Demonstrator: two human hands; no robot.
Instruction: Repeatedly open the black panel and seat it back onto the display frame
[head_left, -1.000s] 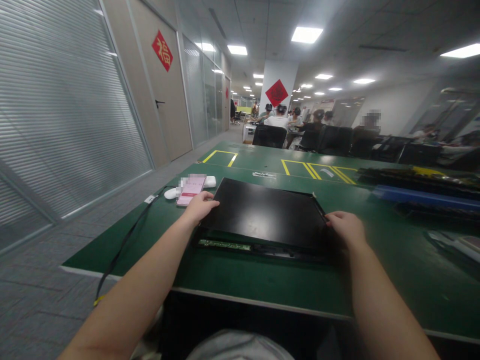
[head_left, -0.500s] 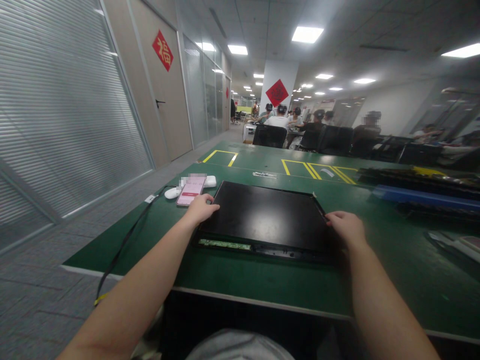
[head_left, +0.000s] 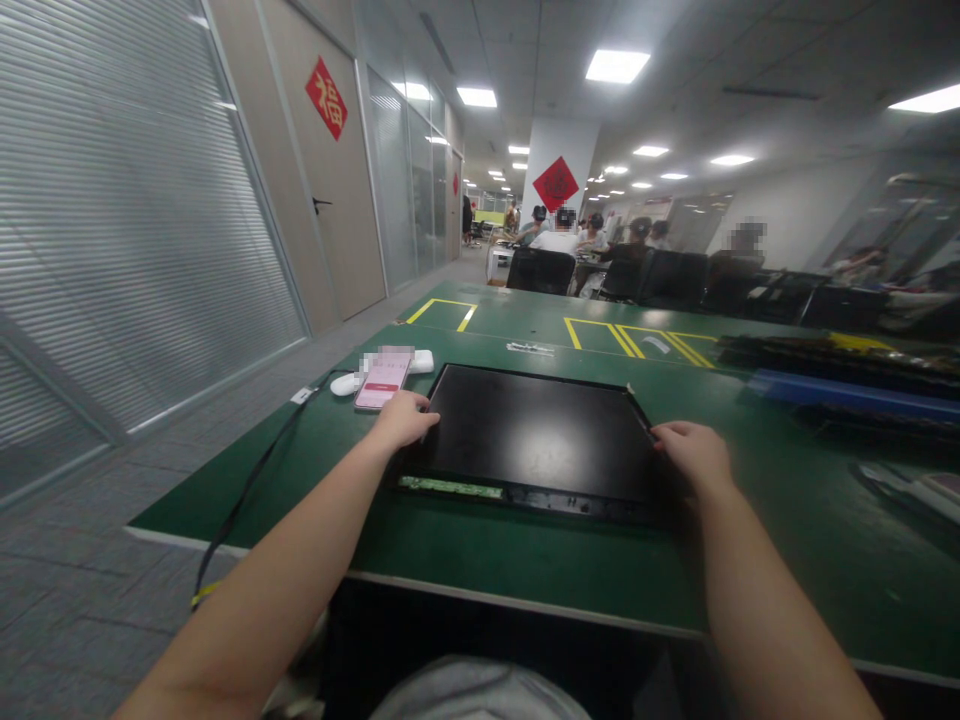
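At black panel [head_left: 536,425] edges, left fingers [head_left: 424,420], right fingers [head_left: 667,432] in narrow pinch; "福" sign [head_left: 327,98].

Fingers [head_left: 429,420] hide bits of the black panel [head_left: 536,425] while pixelation partly masks the phone [head_left: 384,386].

Ceiling panels [head_left: 617,66] glow white. Pale blinds [head_left: 135,220] hang left of a closed door [head_left: 341,215]. Grey carpet [head_left: 82,590] lies below.

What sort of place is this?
Probably an open-plan office used as a workroom: green table with yellow tape markings, flat black panel on it, and seated people in the background.
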